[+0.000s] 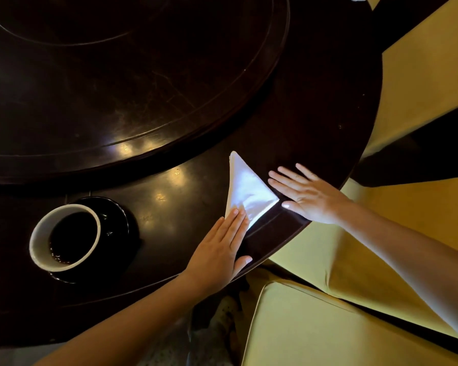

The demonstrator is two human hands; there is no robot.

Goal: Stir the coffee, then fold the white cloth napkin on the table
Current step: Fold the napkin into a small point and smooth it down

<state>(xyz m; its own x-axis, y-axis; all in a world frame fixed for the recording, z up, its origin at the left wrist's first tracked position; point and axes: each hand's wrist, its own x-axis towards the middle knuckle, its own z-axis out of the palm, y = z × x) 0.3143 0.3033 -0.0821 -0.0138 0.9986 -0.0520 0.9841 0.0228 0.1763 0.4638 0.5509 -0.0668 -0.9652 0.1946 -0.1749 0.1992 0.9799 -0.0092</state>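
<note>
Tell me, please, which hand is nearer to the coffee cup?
Left. The left hand lies flat beside the cup, to its right, fingertips on the napkin. The right hand rests flat on the table past the napkin, farther from the cup.

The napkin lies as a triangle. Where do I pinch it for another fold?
Likely the right corner of the napkin, coming from the right with the right hand. That point lies uncovered beside its thumb, while the left hand pins the near corner flat.
</note>
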